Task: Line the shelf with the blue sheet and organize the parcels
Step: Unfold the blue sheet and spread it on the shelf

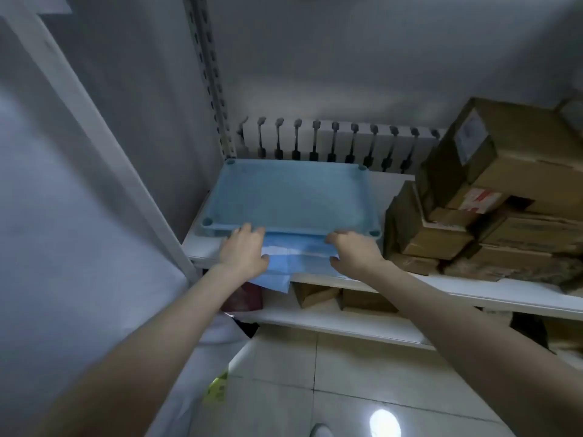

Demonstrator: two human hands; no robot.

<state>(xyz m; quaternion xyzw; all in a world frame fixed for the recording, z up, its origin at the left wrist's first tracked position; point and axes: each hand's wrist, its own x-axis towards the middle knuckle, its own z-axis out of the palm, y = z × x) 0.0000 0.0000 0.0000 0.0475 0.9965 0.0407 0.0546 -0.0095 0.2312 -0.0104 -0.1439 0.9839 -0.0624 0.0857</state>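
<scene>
Dim, cool bluish indoor light, soft blur throughout; round white glare on the floor tiles (pixel 347 367); parcels (pixel 492 184) in murky shadow at right; wide-angle bowing of the shelf post (pixel 208 74) near the edges

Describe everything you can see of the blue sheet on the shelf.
The blue sheet looks thin, folded in layers, with a pale band across it. It lies along the front of the white shelf, its back meeting the blue plastic panel; a left corner droops over the lip. The left hand and right hand lie on its ends; grip unclear.
</scene>
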